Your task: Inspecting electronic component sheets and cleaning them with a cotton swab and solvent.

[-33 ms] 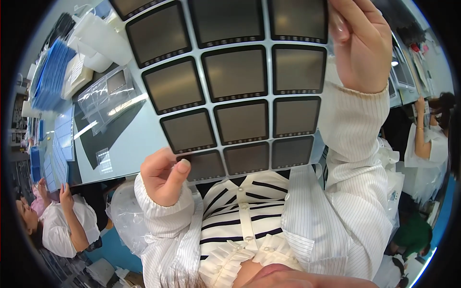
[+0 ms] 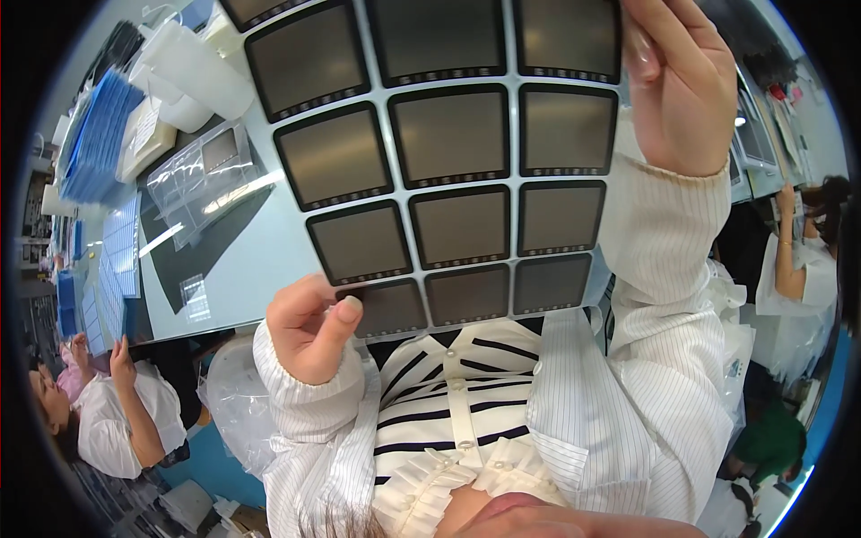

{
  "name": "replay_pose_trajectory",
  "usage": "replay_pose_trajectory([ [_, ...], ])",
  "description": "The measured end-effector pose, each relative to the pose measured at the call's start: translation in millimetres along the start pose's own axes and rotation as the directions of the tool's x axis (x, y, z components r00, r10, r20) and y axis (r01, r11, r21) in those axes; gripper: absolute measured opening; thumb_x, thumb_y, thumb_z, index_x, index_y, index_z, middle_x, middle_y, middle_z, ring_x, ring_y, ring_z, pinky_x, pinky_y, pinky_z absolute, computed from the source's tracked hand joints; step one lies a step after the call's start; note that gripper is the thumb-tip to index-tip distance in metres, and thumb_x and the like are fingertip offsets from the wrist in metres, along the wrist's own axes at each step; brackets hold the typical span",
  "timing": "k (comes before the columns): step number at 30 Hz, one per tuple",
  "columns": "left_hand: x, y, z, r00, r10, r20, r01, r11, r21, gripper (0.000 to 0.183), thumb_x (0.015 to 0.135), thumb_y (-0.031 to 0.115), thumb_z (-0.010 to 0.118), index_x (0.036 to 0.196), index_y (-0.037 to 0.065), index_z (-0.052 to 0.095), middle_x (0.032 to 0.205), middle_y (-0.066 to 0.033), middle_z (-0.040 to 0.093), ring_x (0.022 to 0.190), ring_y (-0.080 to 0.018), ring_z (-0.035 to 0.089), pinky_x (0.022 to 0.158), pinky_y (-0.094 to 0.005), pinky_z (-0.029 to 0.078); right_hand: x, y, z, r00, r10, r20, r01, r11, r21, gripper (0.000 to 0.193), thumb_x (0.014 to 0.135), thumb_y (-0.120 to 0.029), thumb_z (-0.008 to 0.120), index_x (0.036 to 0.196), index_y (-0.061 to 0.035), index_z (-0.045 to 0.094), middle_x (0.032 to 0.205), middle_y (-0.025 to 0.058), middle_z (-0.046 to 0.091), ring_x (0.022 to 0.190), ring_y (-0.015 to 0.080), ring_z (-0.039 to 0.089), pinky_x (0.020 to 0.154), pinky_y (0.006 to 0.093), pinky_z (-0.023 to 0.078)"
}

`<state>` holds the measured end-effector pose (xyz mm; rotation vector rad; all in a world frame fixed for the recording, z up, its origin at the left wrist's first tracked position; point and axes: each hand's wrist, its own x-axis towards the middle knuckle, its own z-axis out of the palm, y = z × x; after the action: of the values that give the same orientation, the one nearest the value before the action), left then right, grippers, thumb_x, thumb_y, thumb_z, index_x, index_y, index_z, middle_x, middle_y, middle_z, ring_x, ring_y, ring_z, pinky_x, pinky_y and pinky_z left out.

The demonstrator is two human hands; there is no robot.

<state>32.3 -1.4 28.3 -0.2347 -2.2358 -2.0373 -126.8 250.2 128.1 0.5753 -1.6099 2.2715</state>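
Note:
A large clear sheet or shallow tray (image 2: 401, 190) with rows of dark, black-bordered rectangular panels (image 2: 448, 136) is raised in front of my chest. Each panel has a row of small marks along its lower border. My left hand (image 2: 309, 330) is closed at the lower left corner, its thumb up and its fingers curled behind the edge. My right hand (image 2: 689, 99) grips the upper right edge, with the fingertips partly behind it. The top of the sheet runs out of the picture.
On the table (image 2: 260, 278) to the left lie a clear plastic tray (image 2: 202, 175), a blue stack of sheets (image 2: 97, 134) and white containers (image 2: 193, 67). A co-worker (image 2: 134, 408) sits at the left with a blue gridded sheet (image 2: 121, 247); another person (image 2: 789, 269) is at the right.
The panelled sheet has shifted slightly to the right, and both my hands have moved a little with it. The grip looks the same.

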Motion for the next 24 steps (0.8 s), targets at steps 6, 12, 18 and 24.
replay_pose_trajectory([
  [6, 1.6, 7.3, 6.8, 0.999, -0.046, 0.026, 0.046, 0.999, 0.018, 0.019, 0.080, 0.011, 0.061, 0.068, -0.003, 0.055, 0.059, -0.0042, 0.053, 0.054, -0.0105, 0.045, 0.053, -0.0226, 0.034, 1.2, 2.1, -13.2, 0.998, 0.010, -0.062, -0.011, 1.000, -0.002, 0.005, 0.086, -0.006, 0.057, 0.085, -0.0017, 0.060, 0.057, -0.0038, 0.053, 0.040, 0.0011, 0.038, 0.040, 0.0135, 0.028],
  [12, 1.3, 7.1, 10.2, 0.994, -0.072, 0.087, 0.075, 0.997, -0.022, 0.015, 0.081, 0.009, 0.059, 0.083, -0.006, 0.060, 0.060, -0.0036, 0.055, 0.055, -0.0101, 0.049, 0.055, -0.0217, 0.038, 4.0, -4.0, -19.4, 0.993, -0.018, -0.113, 0.013, 0.999, -0.039, 0.007, 0.085, -0.006, 0.058, 0.087, -0.0003, 0.061, 0.058, -0.0027, 0.054, 0.041, 0.0017, 0.039, 0.041, 0.0141, 0.029],
  [18, 2.6, 6.7, 15.2, 0.999, -0.033, -0.003, 0.033, 0.990, -0.139, 0.025, 0.086, 0.010, 0.055, 0.101, -0.010, 0.057, 0.071, -0.0069, 0.059, 0.058, -0.0098, 0.055, 0.056, -0.0196, 0.043, 15.0, -10.7, -22.9, 0.987, -0.067, -0.143, 0.062, 0.997, -0.039, 0.011, 0.084, -0.005, 0.058, 0.092, 0.0027, 0.062, 0.066, 0.0001, 0.059, 0.044, 0.0015, 0.042, 0.042, 0.0137, 0.030],
  [24, 8.3, 1.7, 12.3, 0.997, 0.020, -0.081, -0.032, 0.989, -0.141, 0.023, 0.088, 0.008, 0.051, 0.102, -0.010, 0.056, 0.072, -0.0065, 0.058, 0.054, -0.0086, 0.051, 0.050, -0.0186, 0.040, 28.2, -18.1, -18.1, 0.987, -0.140, -0.082, 0.138, 0.990, -0.032, 0.013, 0.083, -0.005, 0.061, 0.093, 0.0040, 0.062, 0.064, -0.0006, 0.057, 0.045, 0.0017, 0.040, 0.042, 0.0147, 0.029],
])
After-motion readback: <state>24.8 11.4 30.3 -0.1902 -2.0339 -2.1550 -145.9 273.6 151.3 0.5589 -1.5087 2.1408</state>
